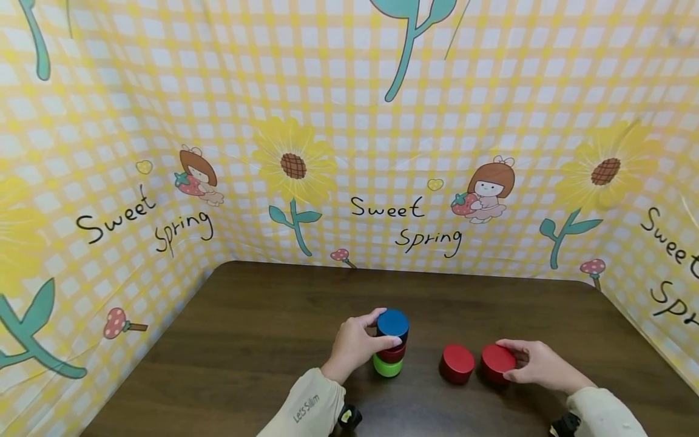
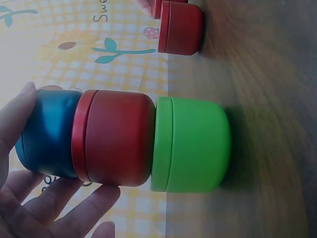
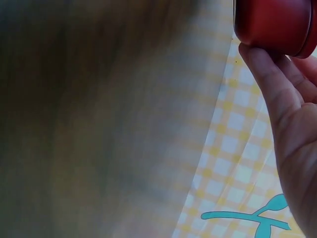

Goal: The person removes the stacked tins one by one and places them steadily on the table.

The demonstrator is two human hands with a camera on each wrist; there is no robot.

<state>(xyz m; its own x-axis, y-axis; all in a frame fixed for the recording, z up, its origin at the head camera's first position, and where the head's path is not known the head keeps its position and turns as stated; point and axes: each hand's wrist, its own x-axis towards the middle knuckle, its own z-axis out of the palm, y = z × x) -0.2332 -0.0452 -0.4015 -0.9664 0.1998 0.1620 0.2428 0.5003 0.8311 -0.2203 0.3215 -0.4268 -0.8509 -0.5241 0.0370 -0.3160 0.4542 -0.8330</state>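
Note:
Three small round lidded tins stand stacked on the table: a green tin [image 2: 195,145] at the bottom, a red tin [image 2: 119,139] in the middle and a blue tin [image 2: 52,133] on top. My left hand [image 1: 356,341] grips the blue tin between thumb and fingers, with lower fingertips beside the red one. Over to the right, my right hand [image 1: 537,364] holds another red tin [image 1: 497,363] by its sides, thumb near and fingers behind. Between that tin and the stack stands one more red tin [image 1: 457,364], untouched.
The dark wood table [image 1: 262,315] carries all the tins. A yellow checked cloth [image 1: 349,152] printed with flowers and lettering hangs behind it and along both sides. Dark wrist devices [image 1: 349,417] sit at the light sleeves.

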